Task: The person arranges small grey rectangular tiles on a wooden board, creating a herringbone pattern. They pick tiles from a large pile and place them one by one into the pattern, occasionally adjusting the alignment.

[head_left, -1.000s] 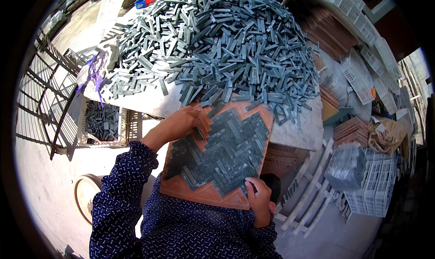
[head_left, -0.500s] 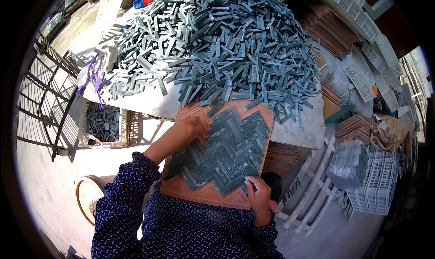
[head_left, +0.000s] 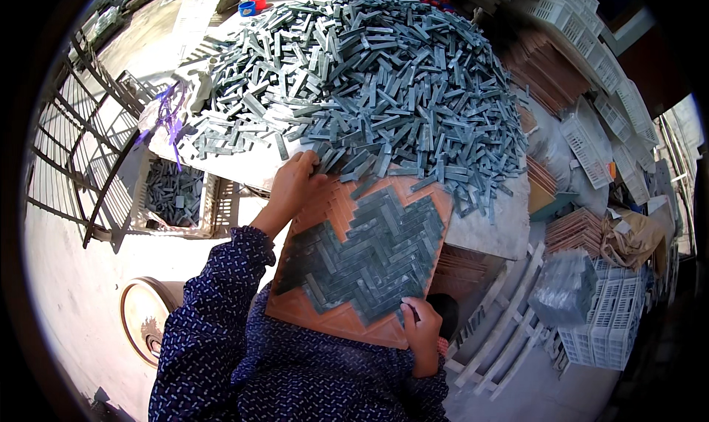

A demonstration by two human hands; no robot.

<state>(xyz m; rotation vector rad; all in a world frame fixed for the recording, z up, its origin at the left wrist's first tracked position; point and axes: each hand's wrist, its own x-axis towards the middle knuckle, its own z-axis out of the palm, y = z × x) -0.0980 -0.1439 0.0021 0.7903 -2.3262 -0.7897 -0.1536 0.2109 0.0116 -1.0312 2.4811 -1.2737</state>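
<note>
On my lap, leaning against the table edge, lies an orange tray [head_left: 294,309] with a zigzag moulded pattern. Dark grey-green stone strips [head_left: 362,259] fill much of it in a herringbone layout; its upper left part shows bare orange slots. My left hand [head_left: 294,183] is over the tray's top left corner, at the near edge of a heap of loose stone strips [head_left: 413,82]. Its thumb and fingers are apart, with nothing visibly held. At the tray's lower right edge my right hand [head_left: 422,329] is closed, fingers curled; what it holds, if anything, is unclear.
A crate [head_left: 210,208] of strips stands below the table's left side, near a metal rack [head_left: 77,141] and a round pan [head_left: 136,315]. Purple straps [head_left: 173,119] hang at the table's left corner. To the right are white crates [head_left: 602,311], stacked orange trays [head_left: 574,221] and a slatted pallet [head_left: 509,326].
My left hand has moved up and away from the tray's bare slots to the edge of the heap. My right hand stays at the tray's lower right edge. The view has shifted slightly.
</note>
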